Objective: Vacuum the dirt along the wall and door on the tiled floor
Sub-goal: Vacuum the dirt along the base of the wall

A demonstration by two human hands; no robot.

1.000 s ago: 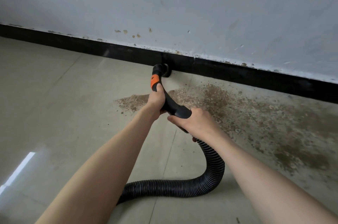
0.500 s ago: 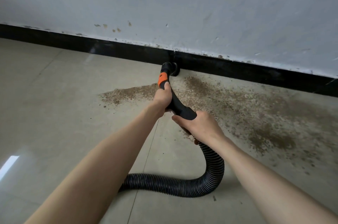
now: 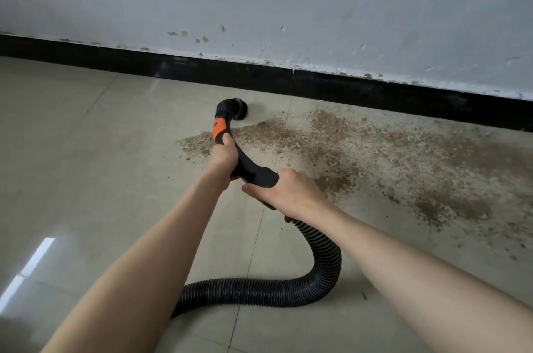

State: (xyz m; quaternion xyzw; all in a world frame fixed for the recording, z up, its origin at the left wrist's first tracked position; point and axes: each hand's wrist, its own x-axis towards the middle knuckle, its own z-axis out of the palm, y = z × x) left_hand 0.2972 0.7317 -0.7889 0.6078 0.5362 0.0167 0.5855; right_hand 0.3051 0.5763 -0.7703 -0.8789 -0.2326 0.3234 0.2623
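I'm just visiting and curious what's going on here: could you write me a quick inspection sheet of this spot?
Surface: beige tiled floor, glossy, with a window reflection at the left.
Job's things: black vacuum nozzle near the black skirting board; brown dirt spread to its right.
Clutter: nothing seen.
Hands: left hand grips the curved handle below the orange collar; right hand grips the hose end.
Cables: ribbed black hose loops back across the floor.
Surroundings: scuffed pale wall; no door seen.
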